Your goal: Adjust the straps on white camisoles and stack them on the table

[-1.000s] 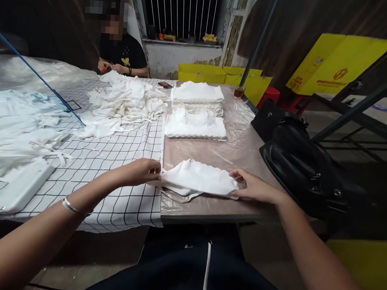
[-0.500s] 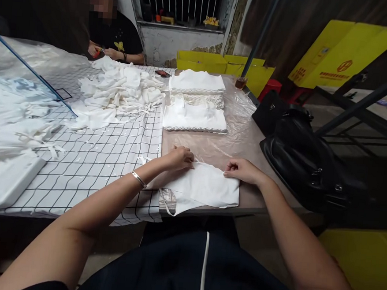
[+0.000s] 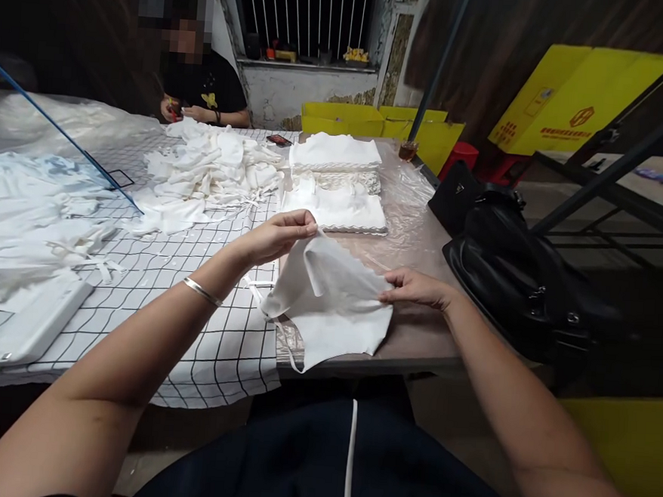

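Thin white fabric garment (image 3: pixel 338 313), centre of frame, partly lifted off brown plastic-covered table (image 3: pixel 416 251). Left hand (image 3: pixel 284 234) pinches its top corner; right hand (image 3: pixel 416 288), fingers closed, its right edge. Black-gridded white cloth (image 3: pixel 215 365), lower left. Dark barred window (image 3: pixel 308 12), upper centre.

a big table (image 3: pixel 427 346) holds lots of white clothes. its left side has a white cloth with black squares (image 3: pixel 212 244). on that cloth, a big messy pile (image 3: pixel 21 219) is at the left, a smaller messy pile (image 3: pixel 218 157) is at the far middle, and a long white box (image 3: pixel 36 330) is at the near left. the right side has clear plastic (image 3: pixel 408 208), with neat folded stacks (image 3: pixel 335 150) at the far end.
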A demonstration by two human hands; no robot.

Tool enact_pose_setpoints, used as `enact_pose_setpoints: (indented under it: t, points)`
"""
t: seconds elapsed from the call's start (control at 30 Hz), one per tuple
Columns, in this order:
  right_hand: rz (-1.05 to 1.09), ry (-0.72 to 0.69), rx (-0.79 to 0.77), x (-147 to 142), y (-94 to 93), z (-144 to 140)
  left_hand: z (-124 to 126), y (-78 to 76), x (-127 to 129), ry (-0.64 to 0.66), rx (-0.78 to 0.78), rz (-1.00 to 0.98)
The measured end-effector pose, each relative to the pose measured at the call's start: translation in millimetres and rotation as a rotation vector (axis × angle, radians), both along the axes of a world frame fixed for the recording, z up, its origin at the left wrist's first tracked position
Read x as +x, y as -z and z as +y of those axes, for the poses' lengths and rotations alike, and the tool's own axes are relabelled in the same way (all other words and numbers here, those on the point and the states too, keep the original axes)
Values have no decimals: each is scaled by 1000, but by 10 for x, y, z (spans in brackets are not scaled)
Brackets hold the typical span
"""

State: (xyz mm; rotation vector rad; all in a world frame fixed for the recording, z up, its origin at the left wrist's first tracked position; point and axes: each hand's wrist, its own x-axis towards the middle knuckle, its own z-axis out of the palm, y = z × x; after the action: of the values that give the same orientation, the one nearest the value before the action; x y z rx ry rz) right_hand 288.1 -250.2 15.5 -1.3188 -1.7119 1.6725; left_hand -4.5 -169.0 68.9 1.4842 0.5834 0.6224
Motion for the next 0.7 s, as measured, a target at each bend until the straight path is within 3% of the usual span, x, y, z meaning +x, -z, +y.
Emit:
enact_pose_setpoints:
  t: [0.2,0.37,0.43,0.57,0.7]
  points:
    - [59,193,159,260,-314,47,41,-308,-148,4,183,131]
    - [128,422,293,462,-649,23,104,-368,-304,272,206,558]
    - [125,442,274,517,-748,1,134,-384,-386,311,193,583]
    - [90,426,198,527,-827,-5,168,-476,-488,225,259,475]
    - [73,451,261,498,-832,12,161,-567,-487,156,324,456]
